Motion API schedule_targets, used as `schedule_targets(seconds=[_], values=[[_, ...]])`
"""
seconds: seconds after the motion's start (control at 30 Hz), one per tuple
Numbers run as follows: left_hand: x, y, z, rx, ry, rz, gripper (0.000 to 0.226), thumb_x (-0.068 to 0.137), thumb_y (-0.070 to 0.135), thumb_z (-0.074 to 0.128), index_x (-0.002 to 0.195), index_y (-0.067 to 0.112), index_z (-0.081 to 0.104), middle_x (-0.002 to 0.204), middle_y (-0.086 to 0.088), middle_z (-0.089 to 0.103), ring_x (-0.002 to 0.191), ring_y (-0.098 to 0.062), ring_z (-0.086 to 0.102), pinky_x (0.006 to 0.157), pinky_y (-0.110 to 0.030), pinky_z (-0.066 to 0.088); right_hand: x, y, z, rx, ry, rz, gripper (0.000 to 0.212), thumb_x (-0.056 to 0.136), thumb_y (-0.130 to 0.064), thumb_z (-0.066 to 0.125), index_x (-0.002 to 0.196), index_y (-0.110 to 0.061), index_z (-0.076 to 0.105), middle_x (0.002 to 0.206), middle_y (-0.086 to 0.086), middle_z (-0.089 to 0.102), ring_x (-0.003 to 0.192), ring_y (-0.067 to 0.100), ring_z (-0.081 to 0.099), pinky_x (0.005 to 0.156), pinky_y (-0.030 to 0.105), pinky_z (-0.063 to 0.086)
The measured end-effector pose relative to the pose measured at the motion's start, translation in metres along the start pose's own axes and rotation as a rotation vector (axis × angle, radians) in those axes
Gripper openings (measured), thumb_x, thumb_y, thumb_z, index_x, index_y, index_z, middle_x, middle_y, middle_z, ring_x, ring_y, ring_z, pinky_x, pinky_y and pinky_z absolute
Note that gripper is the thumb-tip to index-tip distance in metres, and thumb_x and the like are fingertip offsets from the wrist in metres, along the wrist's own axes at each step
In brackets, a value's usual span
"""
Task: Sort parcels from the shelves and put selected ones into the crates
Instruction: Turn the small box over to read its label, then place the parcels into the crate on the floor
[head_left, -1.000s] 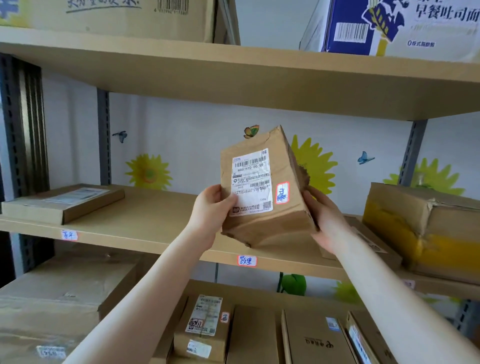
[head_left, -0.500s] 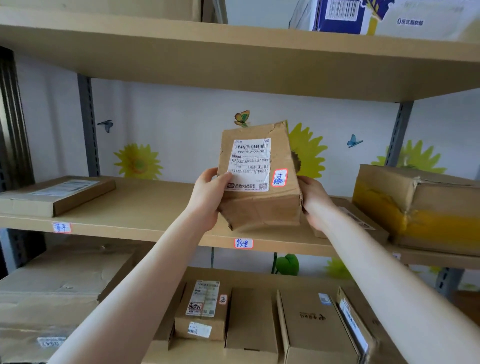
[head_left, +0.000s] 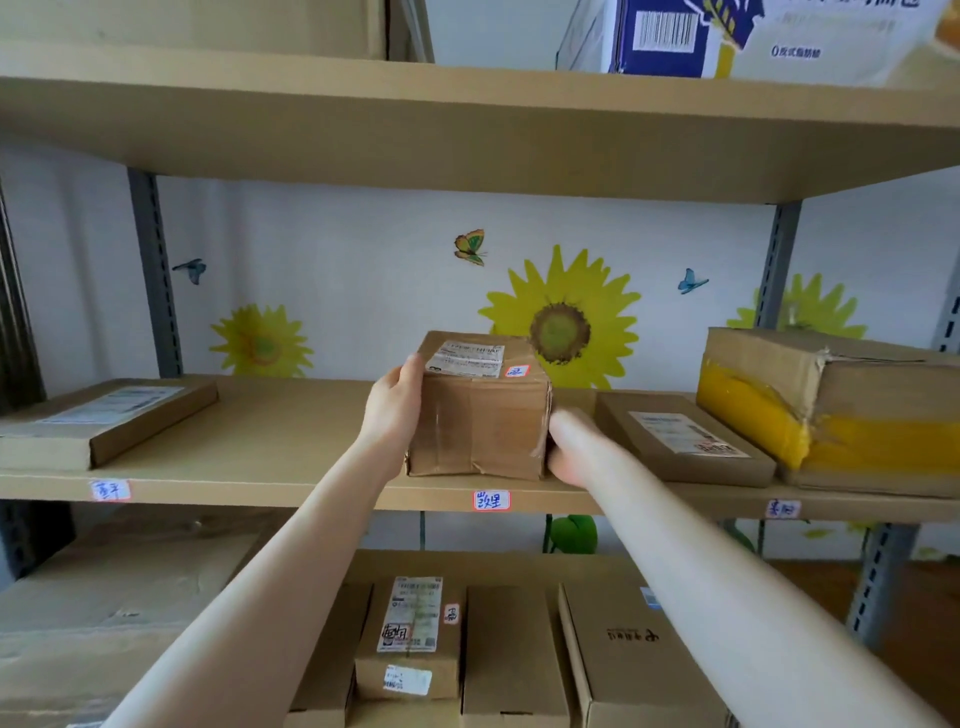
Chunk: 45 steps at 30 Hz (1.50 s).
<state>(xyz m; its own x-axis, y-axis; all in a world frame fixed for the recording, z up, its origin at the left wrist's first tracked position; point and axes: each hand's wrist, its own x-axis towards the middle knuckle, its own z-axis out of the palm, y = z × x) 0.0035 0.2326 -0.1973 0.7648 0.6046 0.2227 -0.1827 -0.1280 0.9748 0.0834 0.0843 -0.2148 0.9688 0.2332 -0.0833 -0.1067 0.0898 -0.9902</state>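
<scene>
A small, dented brown parcel (head_left: 480, 415) with a white shipping label and a small red-edged sticker on top sits flat on the middle shelf (head_left: 270, 447). My left hand (head_left: 395, 402) grips its left side, thumb at the top edge. My right hand (head_left: 569, 441) holds its lower right corner; the fingers are hidden behind the box. No crate is in view.
A flat parcel (head_left: 680, 439) and a big box with yellow tape (head_left: 831, 410) lie to the right. Another flat parcel (head_left: 104, 421) is at the far left. Several boxes (head_left: 415, 639) fill the shelf below. A blue-and-white carton (head_left: 737, 36) stands on the top shelf.
The parcel, held up tilted with its label toward me, has come down and now lies flat on the middle shelf. Both hands went down with it and remain on its sides.
</scene>
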Motion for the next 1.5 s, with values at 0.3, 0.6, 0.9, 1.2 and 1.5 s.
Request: schedule_targets(seconds=[0.3, 0.6, 0.9, 1.2, 1.5], values=[[-0.073, 0.017, 0.041, -0.083, 0.153, 0.808, 0.027, 0.091, 0.020, 0.046, 0.114, 0.014, 0.058, 0.112, 0.005, 0.058, 0.105, -0.006, 0.056, 0.091, -0.019, 0.042, -0.028, -0.013, -0.057, -0.200, 0.214, -0.401, 0.036, 0.094, -0.024, 0.045, 0.106, 0.010, 0.050, 0.122, 0.033, 0.050, 0.117, 0.042, 0.047, 0.103, 0.056, 0.035], [-0.088, -0.004, 0.153, 0.664, -0.352, 0.475, 0.038, 0.095, 0.026, 0.045, 0.110, -0.007, 0.053, 0.117, -0.023, 0.055, 0.113, -0.032, 0.047, 0.078, -0.028, 0.032, -0.031, -0.025, -0.176, -0.969, 0.340, -0.434, 0.031, 0.093, -0.007, 0.035, 0.109, 0.010, 0.056, 0.118, 0.027, 0.057, 0.105, 0.038, 0.054, 0.087, 0.040, 0.045], [-0.072, -0.018, 0.192, 0.530, -0.272, 0.133, 0.023, 0.086, 0.023, 0.056, 0.069, 0.008, 0.054, 0.060, 0.001, 0.046, 0.062, -0.019, 0.046, 0.044, -0.022, 0.028, -0.018, -0.008, -0.205, -0.960, 0.190, -0.419, 0.033, 0.095, -0.017, 0.043, 0.126, -0.010, 0.051, 0.132, 0.009, 0.053, 0.115, 0.025, 0.052, 0.084, 0.028, 0.043], [-0.101, -0.039, 0.166, -0.031, -0.005, 0.250, 0.034, 0.075, 0.002, 0.062, 0.105, 0.015, 0.050, 0.093, 0.010, 0.058, 0.088, -0.002, 0.056, 0.073, -0.017, 0.045, -0.044, 0.032, -0.197, -0.235, 0.222, -0.653, 0.042, 0.090, -0.001, 0.050, 0.130, -0.013, 0.050, 0.114, -0.014, 0.051, 0.111, 0.003, 0.047, 0.095, 0.018, 0.035], [-0.111, -0.039, 0.153, -0.084, -0.004, 0.290, 0.029, 0.079, 0.001, 0.061, 0.100, 0.017, 0.050, 0.094, 0.010, 0.058, 0.088, -0.001, 0.058, 0.069, -0.010, 0.047, -0.057, 0.038, -0.188, -0.150, 0.224, -0.666, 0.038, 0.090, 0.000, 0.050, 0.125, -0.015, 0.055, 0.109, -0.015, 0.056, 0.106, 0.001, 0.052, 0.089, 0.012, 0.040]])
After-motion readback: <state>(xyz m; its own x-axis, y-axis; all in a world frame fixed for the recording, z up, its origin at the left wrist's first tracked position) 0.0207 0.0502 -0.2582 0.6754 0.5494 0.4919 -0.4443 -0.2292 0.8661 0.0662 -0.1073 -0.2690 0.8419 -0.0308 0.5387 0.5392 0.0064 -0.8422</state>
